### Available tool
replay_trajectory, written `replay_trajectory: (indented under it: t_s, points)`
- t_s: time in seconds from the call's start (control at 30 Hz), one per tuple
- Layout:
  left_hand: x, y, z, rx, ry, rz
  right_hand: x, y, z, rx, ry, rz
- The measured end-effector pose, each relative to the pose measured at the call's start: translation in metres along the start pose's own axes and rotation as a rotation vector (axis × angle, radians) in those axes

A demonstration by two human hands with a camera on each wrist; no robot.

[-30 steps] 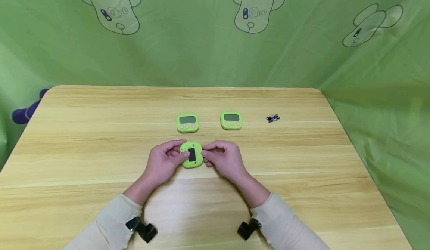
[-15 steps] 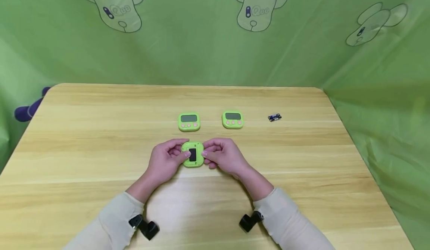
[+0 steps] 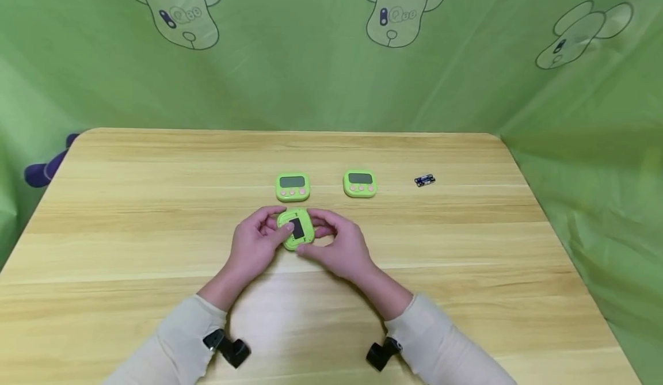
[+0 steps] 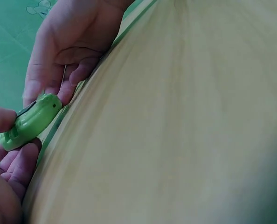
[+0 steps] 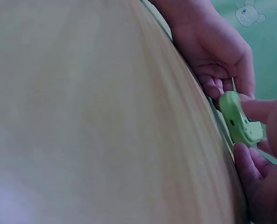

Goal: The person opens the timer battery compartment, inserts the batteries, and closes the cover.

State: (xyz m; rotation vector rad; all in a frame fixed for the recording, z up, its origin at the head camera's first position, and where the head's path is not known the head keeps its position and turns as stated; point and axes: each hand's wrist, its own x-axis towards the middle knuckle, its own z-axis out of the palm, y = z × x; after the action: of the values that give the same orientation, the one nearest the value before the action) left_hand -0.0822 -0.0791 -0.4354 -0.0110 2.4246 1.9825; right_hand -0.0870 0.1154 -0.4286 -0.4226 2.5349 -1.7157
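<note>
A green digital timer [image 3: 301, 231] is held between both hands, its back with a dark rectangular patch facing up. My left hand [image 3: 252, 248] grips its left side, thumb lying on the back near the patch and fingers at the far edge. On the other side, my right hand [image 3: 343, 248] holds it with the thumb at the near edge and the fingers around the far right corner. In the left wrist view the timer [image 4: 33, 121] shows edge-on between the fingers of both hands. The right wrist view shows the timer's side [image 5: 234, 116] with a small dark slot.
Two more green timers, a left one [image 3: 292, 187] and a right one [image 3: 359, 184], lie screen up beyond the hands. Farther right are two small dark blue batteries [image 3: 425, 180] side by side. A green printed curtain [image 3: 290, 86] hangs behind the wooden table [image 3: 155, 212].
The timer has shifted slightly away from the body and turned a little counterclockwise. My right thumb has slid from its right side to the near edge, and the right fingers have spread.
</note>
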Motion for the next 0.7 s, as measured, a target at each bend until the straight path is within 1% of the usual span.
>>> replay_trajectory:
  t_s: [0.07, 0.17, 0.23, 0.27, 0.37, 0.43, 0.47, 0.57, 0.7]
  points:
    - [0.001, 0.001, 0.0, -0.01, 0.005, -0.011, -0.001, 0.0, 0.001, -0.02, -0.002, -0.05]
    - [0.001, 0.002, 0.0, -0.022, 0.001, -0.023, -0.002, 0.001, 0.003, -0.011, 0.032, -0.101]
    - [0.0, 0.003, -0.001, -0.045, -0.013, -0.029, -0.004, -0.007, 0.001, 0.01, 0.055, -0.109]
    - [0.0, 0.002, -0.002, -0.062, -0.024, -0.03, -0.005, -0.006, 0.001, 0.018, 0.056, -0.106]
    - [-0.002, 0.001, -0.006, -0.117, -0.053, -0.027, -0.006, -0.009, -0.003, 0.046, 0.037, -0.091]
    - [-0.003, 0.0, -0.008, -0.159, -0.069, -0.008, -0.006, -0.006, -0.004, 0.056, 0.025, -0.098]
    - [-0.003, -0.001, -0.009, -0.168, -0.073, 0.007, -0.005, -0.001, -0.004, 0.066, 0.022, -0.102]
    - [-0.005, -0.003, -0.012, -0.181, -0.071, 0.064, -0.005, 0.0, -0.005, 0.1, 0.027, -0.093]
    - [-0.007, -0.007, -0.014, -0.205, -0.083, 0.111, -0.004, 0.003, -0.005, 0.186, 0.024, -0.003]
